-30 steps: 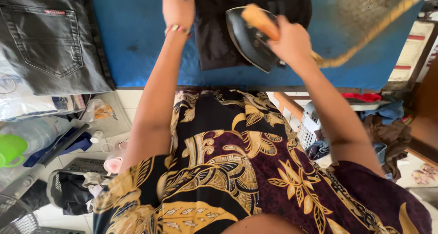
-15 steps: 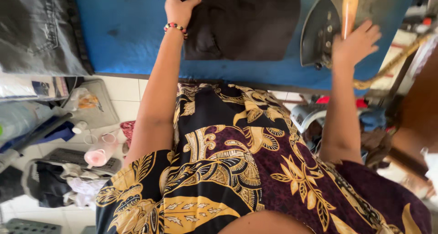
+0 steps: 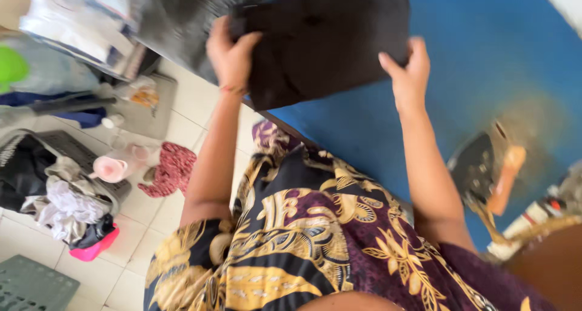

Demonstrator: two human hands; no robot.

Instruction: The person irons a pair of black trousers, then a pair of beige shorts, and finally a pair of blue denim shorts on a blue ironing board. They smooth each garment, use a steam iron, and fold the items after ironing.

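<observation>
A black folded garment (image 3: 327, 38) lies on the blue ironing surface (image 3: 479, 62). My left hand (image 3: 229, 55) grips its left edge, fingers curled over the cloth. My right hand (image 3: 405, 74) holds its lower right edge. A dark iron with an orange handle (image 3: 485, 174) stands on its heel to the right on the blue surface, apart from both hands. The view is tilted and blurred.
Grey folded jeans (image 3: 182, 14) lie left of the black garment. On the tiled floor at left are a basket of clothes (image 3: 54, 183), a pink cup (image 3: 112, 168), a red cloth (image 3: 173, 168) and a grey crate (image 3: 30, 284). A braided cord (image 3: 533, 229) trails from the iron.
My right hand let go of the iron, which now stands on its heel, and moved left onto the black garment. My left hand now grips the garment's edge. The camera has tilted.
</observation>
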